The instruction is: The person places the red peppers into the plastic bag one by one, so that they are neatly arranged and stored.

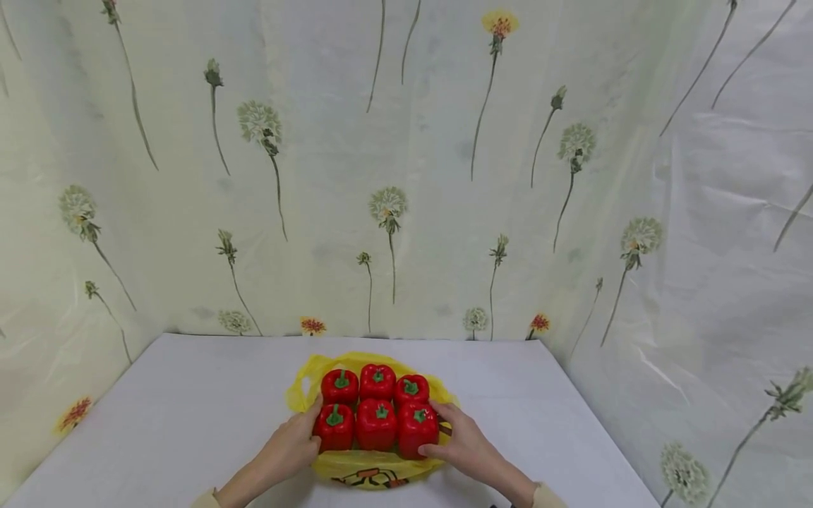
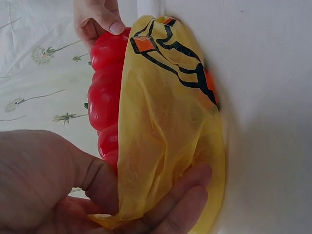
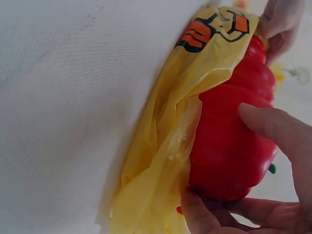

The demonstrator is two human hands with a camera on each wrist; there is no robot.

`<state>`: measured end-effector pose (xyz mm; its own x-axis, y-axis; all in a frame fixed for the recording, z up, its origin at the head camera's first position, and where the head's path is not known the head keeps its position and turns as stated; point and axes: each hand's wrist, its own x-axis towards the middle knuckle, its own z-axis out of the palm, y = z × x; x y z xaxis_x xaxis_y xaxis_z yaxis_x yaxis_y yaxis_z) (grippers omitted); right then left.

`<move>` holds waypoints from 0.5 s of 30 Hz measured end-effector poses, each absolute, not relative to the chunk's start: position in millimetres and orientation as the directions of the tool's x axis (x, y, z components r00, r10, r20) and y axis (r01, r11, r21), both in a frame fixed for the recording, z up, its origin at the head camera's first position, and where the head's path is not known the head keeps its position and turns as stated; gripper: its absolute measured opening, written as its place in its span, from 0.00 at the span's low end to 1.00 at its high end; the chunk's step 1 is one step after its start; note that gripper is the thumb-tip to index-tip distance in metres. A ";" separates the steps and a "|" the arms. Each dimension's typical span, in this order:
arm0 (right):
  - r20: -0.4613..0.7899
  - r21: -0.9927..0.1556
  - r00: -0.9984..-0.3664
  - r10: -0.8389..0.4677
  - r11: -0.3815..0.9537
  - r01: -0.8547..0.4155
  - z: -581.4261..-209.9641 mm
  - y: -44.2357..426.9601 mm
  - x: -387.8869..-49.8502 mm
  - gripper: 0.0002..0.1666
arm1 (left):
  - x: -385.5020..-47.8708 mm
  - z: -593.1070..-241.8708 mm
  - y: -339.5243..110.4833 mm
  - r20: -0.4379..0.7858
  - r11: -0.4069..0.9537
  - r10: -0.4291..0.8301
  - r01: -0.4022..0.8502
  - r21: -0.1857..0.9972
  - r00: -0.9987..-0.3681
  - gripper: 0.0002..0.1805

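Several red bell peppers (image 1: 376, 427) with green stems sit in two rows in a yellow plastic bag (image 1: 336, 464), whose mouth is spread around them. At the bag's left side my left hand (image 1: 286, 443) grips the yellow film, its thumb on the inner side and fingers outside, beside the front left pepper (image 1: 334, 432). My right hand (image 1: 468, 446) holds the front right pepper (image 1: 416, 432). In the right wrist view its thumb lies on that pepper (image 3: 229, 141), with fingers round the far side. The bag's front hides the peppers' lower parts.
A white table (image 1: 203, 395) carries the bag near its front middle. Curtains (image 1: 432, 233) printed with dandelions hang behind the table and along both sides. A small dark object (image 1: 494, 506) shows at the bottom edge by the right forearm.
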<state>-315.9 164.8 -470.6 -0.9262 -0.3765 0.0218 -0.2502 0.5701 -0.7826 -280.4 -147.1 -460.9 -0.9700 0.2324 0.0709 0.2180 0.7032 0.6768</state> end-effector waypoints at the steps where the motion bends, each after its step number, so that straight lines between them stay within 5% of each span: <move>1: 0.023 -0.783 -0.926 -0.378 0.568 -0.251 -470.5 164.6 -315.4 0.54 | -280.7 -461.2 -146.8 0.072 0.705 0.232 0.218 0.674 -0.970 0.39; 15: 0.006 -0.789 -0.947 -0.322 0.580 -0.202 -467.7 171.1 -313.5 0.58 | -272.9 -442.9 -167.0 -0.034 0.737 0.316 0.223 0.638 -0.948 0.36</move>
